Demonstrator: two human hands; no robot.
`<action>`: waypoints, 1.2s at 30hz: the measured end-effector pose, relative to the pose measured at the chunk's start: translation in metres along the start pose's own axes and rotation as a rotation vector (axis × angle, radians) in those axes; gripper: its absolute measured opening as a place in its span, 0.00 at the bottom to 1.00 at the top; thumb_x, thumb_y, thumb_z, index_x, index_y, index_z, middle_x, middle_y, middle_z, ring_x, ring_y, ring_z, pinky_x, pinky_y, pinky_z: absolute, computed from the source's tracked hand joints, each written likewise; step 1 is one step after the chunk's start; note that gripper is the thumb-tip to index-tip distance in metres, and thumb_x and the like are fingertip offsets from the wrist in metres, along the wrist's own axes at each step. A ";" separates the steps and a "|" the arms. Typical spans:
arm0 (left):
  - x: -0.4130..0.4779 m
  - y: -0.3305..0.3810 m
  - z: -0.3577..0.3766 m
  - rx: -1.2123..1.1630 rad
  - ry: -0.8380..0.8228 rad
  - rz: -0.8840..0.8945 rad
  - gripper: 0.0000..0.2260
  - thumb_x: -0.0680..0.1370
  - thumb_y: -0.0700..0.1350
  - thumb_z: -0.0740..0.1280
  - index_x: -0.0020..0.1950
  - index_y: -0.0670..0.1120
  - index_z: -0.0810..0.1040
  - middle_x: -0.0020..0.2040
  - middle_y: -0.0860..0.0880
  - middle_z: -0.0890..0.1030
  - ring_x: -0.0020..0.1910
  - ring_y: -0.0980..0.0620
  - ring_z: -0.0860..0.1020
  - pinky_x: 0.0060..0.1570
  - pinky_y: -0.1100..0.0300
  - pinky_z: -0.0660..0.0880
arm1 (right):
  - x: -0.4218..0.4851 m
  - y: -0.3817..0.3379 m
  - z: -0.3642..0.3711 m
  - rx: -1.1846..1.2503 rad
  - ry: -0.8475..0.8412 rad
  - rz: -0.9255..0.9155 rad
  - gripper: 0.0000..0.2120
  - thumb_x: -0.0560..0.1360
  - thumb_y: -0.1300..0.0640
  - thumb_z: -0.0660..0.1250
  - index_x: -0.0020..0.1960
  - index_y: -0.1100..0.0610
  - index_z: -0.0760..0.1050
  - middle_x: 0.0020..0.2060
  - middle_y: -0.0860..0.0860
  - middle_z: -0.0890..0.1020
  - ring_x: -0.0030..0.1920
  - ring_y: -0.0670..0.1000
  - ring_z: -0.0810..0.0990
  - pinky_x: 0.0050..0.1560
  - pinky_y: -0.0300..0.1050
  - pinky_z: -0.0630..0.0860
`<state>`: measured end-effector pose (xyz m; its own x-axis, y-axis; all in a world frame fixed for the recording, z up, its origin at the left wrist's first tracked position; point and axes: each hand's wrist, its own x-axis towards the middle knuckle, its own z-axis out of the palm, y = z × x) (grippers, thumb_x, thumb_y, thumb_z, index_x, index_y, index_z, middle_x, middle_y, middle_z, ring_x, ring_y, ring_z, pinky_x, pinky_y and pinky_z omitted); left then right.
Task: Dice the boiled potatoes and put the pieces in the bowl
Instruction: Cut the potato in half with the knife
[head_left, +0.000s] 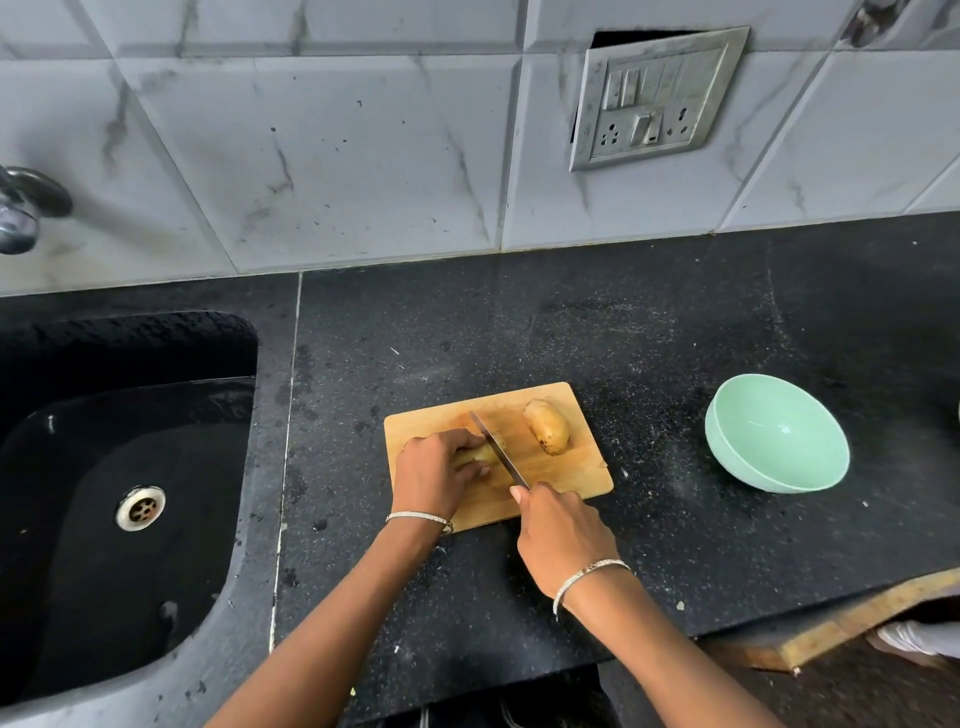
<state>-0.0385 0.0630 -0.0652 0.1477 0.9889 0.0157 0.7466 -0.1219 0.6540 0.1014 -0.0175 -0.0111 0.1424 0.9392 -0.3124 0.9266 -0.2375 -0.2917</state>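
Black stone counter (675, 545) holds it all. Nearest, the right hand (562, 535) is curled tight round the handle of a knife (497, 451). The left hand (435, 474) curls its fingers over a potato (477, 455) on the wooden board (582, 480) and holds it down. The blade sits on that potato, just beside the fingers. A second, whole potato (546, 426) lies at the board's far right, apart from the knife. A green bowl (727, 447) stands right of the board. A black sink (156, 332) is on the left. A switch plate (657, 98) hangs on the tiled wall behind.
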 end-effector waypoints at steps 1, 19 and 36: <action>0.001 -0.001 0.000 0.002 -0.001 -0.007 0.14 0.69 0.48 0.77 0.53 0.52 0.84 0.49 0.55 0.85 0.46 0.51 0.81 0.49 0.57 0.75 | 0.004 -0.002 0.004 0.014 -0.009 0.010 0.21 0.84 0.44 0.46 0.56 0.57 0.72 0.51 0.55 0.80 0.52 0.60 0.80 0.40 0.48 0.68; -0.002 0.001 -0.004 0.009 0.000 -0.032 0.13 0.69 0.50 0.77 0.53 0.54 0.84 0.48 0.56 0.85 0.46 0.53 0.81 0.44 0.62 0.72 | 0.008 0.003 0.038 -0.027 0.020 0.035 0.22 0.83 0.43 0.46 0.58 0.56 0.72 0.52 0.55 0.81 0.54 0.60 0.81 0.40 0.48 0.69; -0.004 -0.001 0.001 0.011 0.004 0.017 0.15 0.68 0.49 0.77 0.53 0.54 0.80 0.49 0.58 0.84 0.48 0.54 0.81 0.49 0.56 0.77 | 0.010 -0.004 0.011 0.008 -0.047 0.040 0.22 0.84 0.44 0.46 0.57 0.57 0.72 0.52 0.56 0.80 0.53 0.59 0.79 0.43 0.49 0.72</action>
<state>-0.0393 0.0590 -0.0669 0.1578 0.9870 0.0303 0.7513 -0.1399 0.6450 0.0953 -0.0097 -0.0225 0.1628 0.9162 -0.3662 0.9177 -0.2769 -0.2848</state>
